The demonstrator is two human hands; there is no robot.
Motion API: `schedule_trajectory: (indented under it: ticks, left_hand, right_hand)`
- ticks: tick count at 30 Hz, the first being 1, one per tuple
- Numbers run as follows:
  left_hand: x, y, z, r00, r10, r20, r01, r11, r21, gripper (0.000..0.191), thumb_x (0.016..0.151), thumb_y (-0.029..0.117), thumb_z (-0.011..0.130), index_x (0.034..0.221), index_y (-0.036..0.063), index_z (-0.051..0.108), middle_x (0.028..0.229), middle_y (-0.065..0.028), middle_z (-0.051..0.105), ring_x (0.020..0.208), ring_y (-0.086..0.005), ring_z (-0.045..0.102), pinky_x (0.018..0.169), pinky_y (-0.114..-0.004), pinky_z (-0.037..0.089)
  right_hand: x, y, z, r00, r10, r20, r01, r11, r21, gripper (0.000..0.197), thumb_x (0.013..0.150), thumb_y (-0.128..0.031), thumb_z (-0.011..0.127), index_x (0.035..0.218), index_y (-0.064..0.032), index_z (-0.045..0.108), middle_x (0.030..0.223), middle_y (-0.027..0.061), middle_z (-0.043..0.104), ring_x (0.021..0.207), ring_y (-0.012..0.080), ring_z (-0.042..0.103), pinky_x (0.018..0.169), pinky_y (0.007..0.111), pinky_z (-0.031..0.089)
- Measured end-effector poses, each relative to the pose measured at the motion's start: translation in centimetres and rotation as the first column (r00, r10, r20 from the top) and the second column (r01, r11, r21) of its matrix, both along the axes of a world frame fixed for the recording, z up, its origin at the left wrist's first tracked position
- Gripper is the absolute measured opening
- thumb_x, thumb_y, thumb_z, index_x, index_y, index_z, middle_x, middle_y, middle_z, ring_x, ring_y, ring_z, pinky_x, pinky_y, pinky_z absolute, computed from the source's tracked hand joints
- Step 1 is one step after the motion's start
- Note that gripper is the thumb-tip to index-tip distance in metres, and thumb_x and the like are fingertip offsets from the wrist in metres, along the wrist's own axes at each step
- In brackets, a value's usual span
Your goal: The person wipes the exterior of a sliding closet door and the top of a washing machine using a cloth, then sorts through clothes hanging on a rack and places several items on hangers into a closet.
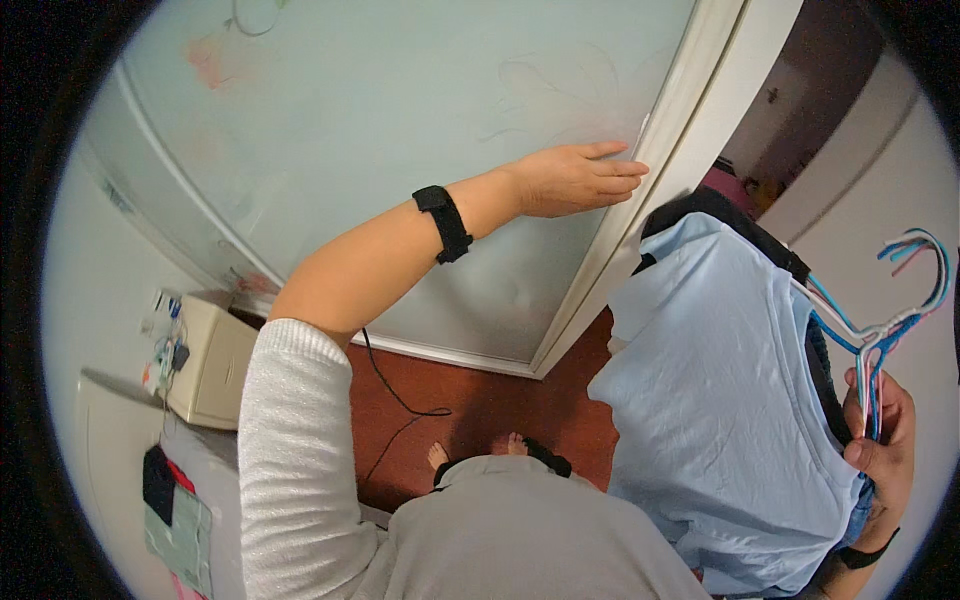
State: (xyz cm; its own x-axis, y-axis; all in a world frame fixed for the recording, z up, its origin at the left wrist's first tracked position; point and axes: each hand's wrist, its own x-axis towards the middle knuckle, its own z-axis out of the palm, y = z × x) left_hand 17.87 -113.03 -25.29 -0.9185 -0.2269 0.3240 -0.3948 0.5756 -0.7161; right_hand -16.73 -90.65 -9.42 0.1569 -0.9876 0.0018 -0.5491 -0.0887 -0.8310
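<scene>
My left hand [581, 180] lies against the edge of a frosted sliding door panel [360, 120] with a floral pattern, its fingers reaching onto the white frame [675, 112]. It holds nothing, and the fingers are slightly apart. At the right, my right hand [881, 435] grips several hangers [889, 330] below their hooks, in white, blue and pink. A light blue shirt [720, 375] hangs from them in front, with dark garments [701, 202] partly hidden behind it. Both wrists wear black straps.
Red-brown floor [480, 397] lies below, with a black cable [386, 382] running across it near my bare feet. At the left are a cream bedside cabinet [217, 367] and a bed with folded clothes [180, 540]. Beyond the door frame at the upper right is a dim opening.
</scene>
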Motion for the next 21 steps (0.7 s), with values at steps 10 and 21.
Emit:
schedule_trajectory:
  ticks: [10, 21]
  left_hand:
    - [-4.1, -1.8, -1.5, 0.98, -0.195, 0.027, 0.196, 0.98, -0.022, 0.024, 0.075, 0.02, 0.053, 0.091, 0.0042, 0.063, 0.111, -0.0065, 0.052, 0.115, -0.0179, 0.043, 0.087, -0.032, 0.037]
    - [-1.3, -1.2, -10.1, 0.976, -0.217, -0.022, 0.21, 0.964, -0.16, 0.017, 0.077, 0.014, 0.051, 0.087, 0.0065, 0.063, 0.102, -0.0062, 0.055, 0.112, -0.0186, 0.046, 0.082, -0.031, 0.038]
  right_hand:
    - [2.3, 2.8, -0.9, 0.99, -0.107, 0.089, 0.11, 0.994, -0.026, 0.072, 0.049, -0.028, 0.084, 0.105, 0.0063, 0.054, 0.062, -0.0026, 0.047, 0.054, 0.0049, 0.04, 0.05, 0.018, 0.027]
    - [3.1, 5.4, -3.2, 0.976, -0.073, 0.205, 0.1, 0.987, -0.125, 0.063, 0.049, -0.012, 0.08, 0.105, 0.0064, 0.055, 0.064, -0.0021, 0.05, 0.058, 0.0064, 0.046, 0.052, 0.019, 0.033]
